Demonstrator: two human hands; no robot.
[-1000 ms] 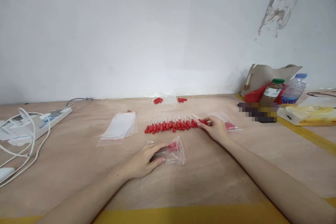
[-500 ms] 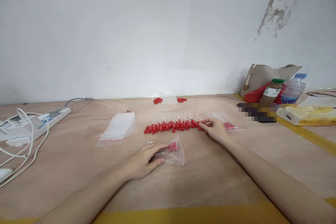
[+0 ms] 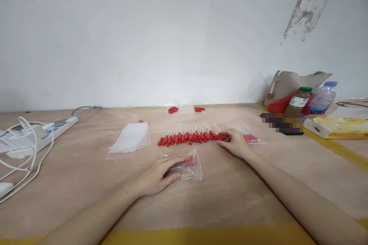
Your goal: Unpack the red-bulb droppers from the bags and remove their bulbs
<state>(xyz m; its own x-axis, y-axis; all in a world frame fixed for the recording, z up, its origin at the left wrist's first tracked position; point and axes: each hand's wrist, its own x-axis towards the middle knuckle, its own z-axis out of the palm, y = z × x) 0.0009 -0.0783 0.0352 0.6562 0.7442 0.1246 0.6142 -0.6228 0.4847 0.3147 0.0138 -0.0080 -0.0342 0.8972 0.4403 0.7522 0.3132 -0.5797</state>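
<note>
A row of slender white-stemmed pieces with rounded red ends [image 3: 184,138] was laid side by side on a pale brown, wood-toned table [image 3: 218,203], the red ends nearer the wearer and the stems pointed toward the white wall [image 3: 143,38]. Each piece was judged to be light, with a thin stem that might bend and a smooth end that might roll; the red end was considered the surest place for a pinch. At the right end of the row, the right hand [image 3: 236,143] was placed with thumb and forefinger narrowly spaced about the last red ends; whether any was pinched could not be told. Nearer the wearer, the left hand [image 3: 159,176] was rested on a transparent, red-edged plastic bag [image 3: 197,172], in which pinkish-red ends were visible. Its thumb was set well apart from its fingers; whether the film was gripped could not be told. The film was judged to be limp, slippery and best steadied near its edge. Beyond the right hand, a second transparent bag with red contents [image 3: 240,127] was seen; left of the row, a stack of flat, whitish translucent bags [image 3: 129,139] was laid. Two small red clusters [image 3: 173,110] were placed near the wall.
</note>
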